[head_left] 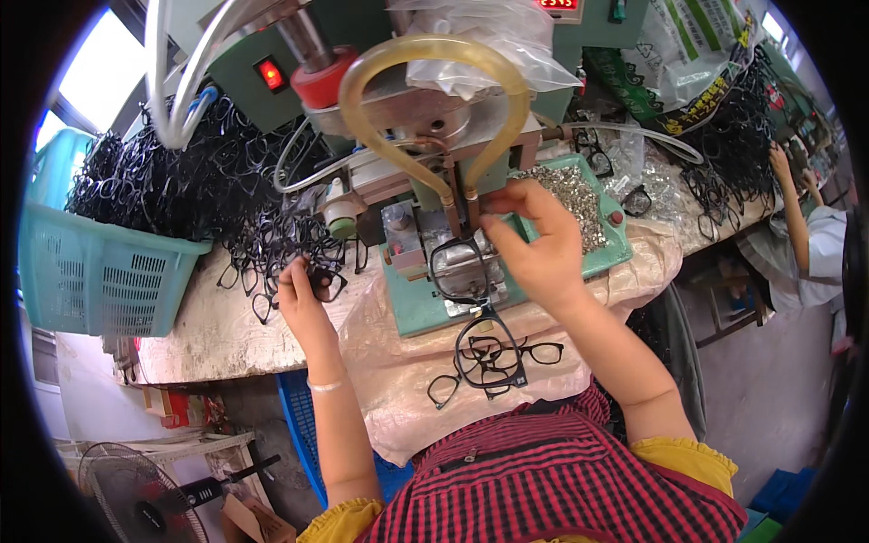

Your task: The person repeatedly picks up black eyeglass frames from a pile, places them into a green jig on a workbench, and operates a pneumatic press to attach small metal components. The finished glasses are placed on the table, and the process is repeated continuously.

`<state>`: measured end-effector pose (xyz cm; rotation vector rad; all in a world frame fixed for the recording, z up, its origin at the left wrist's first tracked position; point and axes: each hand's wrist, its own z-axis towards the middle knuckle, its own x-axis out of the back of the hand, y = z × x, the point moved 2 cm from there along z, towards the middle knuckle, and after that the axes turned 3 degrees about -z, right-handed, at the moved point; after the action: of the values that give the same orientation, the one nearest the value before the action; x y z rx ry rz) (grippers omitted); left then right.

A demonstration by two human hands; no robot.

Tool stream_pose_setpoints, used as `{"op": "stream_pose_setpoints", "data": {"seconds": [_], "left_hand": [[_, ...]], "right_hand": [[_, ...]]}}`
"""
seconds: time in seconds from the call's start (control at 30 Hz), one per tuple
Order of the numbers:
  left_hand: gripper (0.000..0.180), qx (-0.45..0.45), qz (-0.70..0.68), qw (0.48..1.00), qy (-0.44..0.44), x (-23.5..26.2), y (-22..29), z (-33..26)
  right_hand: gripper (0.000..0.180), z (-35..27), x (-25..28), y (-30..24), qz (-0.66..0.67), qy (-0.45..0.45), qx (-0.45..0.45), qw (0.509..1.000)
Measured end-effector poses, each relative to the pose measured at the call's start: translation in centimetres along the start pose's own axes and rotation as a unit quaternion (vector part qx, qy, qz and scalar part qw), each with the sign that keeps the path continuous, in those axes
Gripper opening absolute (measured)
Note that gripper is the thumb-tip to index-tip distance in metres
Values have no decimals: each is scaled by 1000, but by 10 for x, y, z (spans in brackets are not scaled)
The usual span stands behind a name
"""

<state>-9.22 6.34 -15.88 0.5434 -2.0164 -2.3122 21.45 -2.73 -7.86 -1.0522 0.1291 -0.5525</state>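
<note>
The left hand [308, 306], fingers half curled, reaches the near edge of a heap of dark frames [258, 240]; whether it grips one, I cannot tell. Rightward, past open sheet [385, 366], a black eyeglass frame [486, 310] runs lengthwise from machine toward wearer, closer to the right hand [546, 246], whose thumb and forefinger nearly meet, contents unclear, with a green tray [615, 258] crowding its far side.

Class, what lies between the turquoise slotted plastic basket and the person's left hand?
In the head view, a loose pile of black eyeglass frames lies there, on a pale, worn tabletop.
</note>
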Motion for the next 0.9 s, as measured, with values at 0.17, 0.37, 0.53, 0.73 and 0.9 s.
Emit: {"op": "stream_pose_setpoints", "data": {"seconds": [0.17, 0.37, 0.53, 0.73, 0.9], "left_hand": [[18, -127, -106, 976, -138, -35, 58, -41], [19, -425, 34, 876, -225, -101, 141, -46], [24, -336, -37, 920, -197, -109, 150, -50], [16, -333, -46, 914, -229, -107, 150, -55], [17, -450, 151, 787, -394, -101, 132, -88]], "right_hand": [[44, -1, -3, -13, 64, -8, -60, 996], [47, -1, -17, -31, 190, -22, -136, 972], [53, 4, -19, -23, 146, -18, -106, 983], [62, 1, 1, -40, 65, -88, -108, 988], [42, -2, 45, -6, -215, -101, 68, 969]]}}
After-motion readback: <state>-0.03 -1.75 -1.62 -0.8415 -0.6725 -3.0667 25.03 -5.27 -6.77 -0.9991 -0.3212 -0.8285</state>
